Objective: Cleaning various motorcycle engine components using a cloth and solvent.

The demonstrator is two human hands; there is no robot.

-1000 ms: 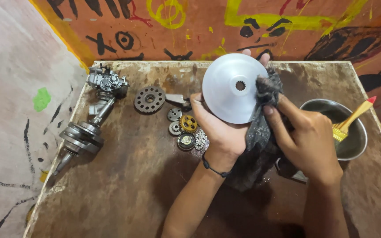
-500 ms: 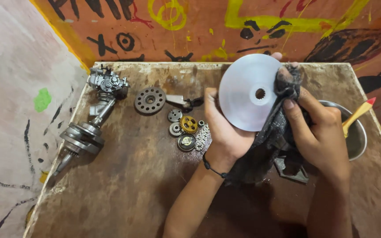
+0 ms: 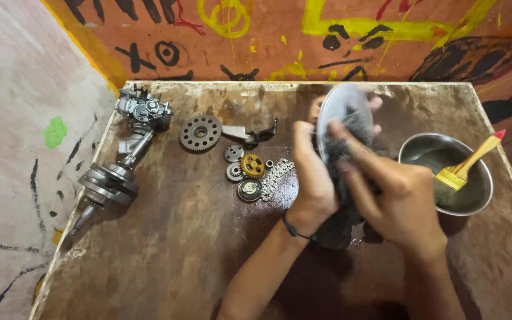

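Wiping well means I keep my left hand (image 3: 312, 178) clamped on the silver disc (image 3: 342, 115), held above the bench left of the steel bowl (image 3: 475, 195), while my right hand (image 3: 395, 198) presses the dark rag (image 3: 342, 222) evenly.

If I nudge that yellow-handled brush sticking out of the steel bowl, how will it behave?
The brush only leans on the rim of the steel bowl, so it will probably slide or tip easily. It looks light for its size. The bristles sit down inside the bowl and may be wet, so it could drip.
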